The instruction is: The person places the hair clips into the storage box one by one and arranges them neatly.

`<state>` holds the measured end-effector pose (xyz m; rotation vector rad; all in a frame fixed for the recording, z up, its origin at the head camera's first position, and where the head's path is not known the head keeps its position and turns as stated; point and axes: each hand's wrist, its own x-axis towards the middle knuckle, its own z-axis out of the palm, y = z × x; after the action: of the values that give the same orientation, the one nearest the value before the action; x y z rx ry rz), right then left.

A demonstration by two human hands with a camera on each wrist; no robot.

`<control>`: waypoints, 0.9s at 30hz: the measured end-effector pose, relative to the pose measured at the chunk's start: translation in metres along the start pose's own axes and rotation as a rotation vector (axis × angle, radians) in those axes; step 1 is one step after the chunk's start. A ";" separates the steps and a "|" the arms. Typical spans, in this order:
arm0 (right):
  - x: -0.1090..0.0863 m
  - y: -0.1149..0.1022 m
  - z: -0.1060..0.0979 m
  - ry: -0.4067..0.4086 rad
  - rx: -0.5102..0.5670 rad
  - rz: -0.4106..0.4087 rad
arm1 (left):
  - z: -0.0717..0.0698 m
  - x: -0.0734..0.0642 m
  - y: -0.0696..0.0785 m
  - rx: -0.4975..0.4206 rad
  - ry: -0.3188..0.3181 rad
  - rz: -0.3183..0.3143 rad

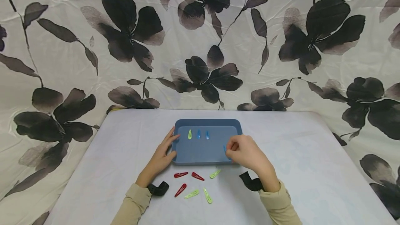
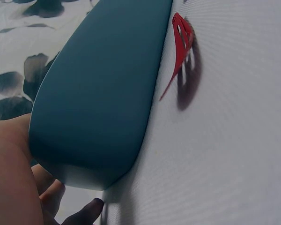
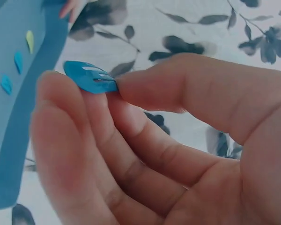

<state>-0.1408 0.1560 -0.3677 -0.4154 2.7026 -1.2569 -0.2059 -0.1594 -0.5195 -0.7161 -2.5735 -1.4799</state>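
Note:
A blue snap hair clip (image 3: 90, 77) is pinched between the thumb and fingers of my right hand (image 1: 247, 151), above the right part of a blue-grey tray (image 1: 200, 152). My left hand (image 1: 160, 155) rests against the tray's left edge with its fingers spread. Inside the tray, a green hair clip (image 1: 189, 134) and two blue hair clips, one left (image 1: 198, 134) and one right (image 1: 207, 135), lie in a row toward the back. The left wrist view shows the tray's outer wall (image 2: 98, 93) close up, with a red hair clip (image 2: 181, 42) beside it.
In front of the tray, red clips (image 1: 180, 190) and green clips (image 1: 207, 196) lie scattered on the white tablecloth (image 1: 109, 169). Black bands (image 1: 158, 188) sit at both wrists. Behind the table hangs a flower-patterned cloth (image 1: 250, 44).

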 end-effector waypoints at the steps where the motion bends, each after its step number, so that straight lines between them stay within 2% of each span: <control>1: 0.001 0.000 -0.001 0.009 0.014 0.003 | 0.000 0.000 0.000 -0.001 0.001 -0.002; 6: 0.005 0.000 -0.007 0.072 0.088 0.015 | 0.000 0.000 -0.002 -0.014 0.008 0.001; 11: 0.009 0.000 -0.013 0.139 0.105 0.015 | 0.001 0.000 -0.003 -0.020 0.010 -0.001; 15: 0.013 -0.001 -0.016 0.167 0.134 0.018 | 0.001 0.000 -0.002 -0.006 0.003 -0.021; 18: 0.017 -0.002 -0.017 0.187 0.176 0.017 | 0.001 0.000 -0.001 0.001 0.005 -0.007; 20: 0.020 -0.002 -0.018 0.208 0.211 0.011 | -0.001 -0.001 0.010 -0.013 0.007 -0.008; 23: 0.025 0.002 -0.016 0.247 0.275 -0.011 | 0.001 -0.001 0.010 -0.012 0.013 -0.007; 25: 0.029 0.007 -0.015 0.284 0.321 -0.036 | 0.002 0.000 0.010 -0.020 0.013 -0.019; 27: 0.034 0.013 -0.013 0.322 0.369 -0.067 | 0.005 0.001 -0.002 -0.009 0.017 -0.013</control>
<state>-0.1784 0.1631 -0.3698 -0.2779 2.6231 -1.9437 -0.2068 -0.1562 -0.5232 -0.6858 -2.5656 -1.4964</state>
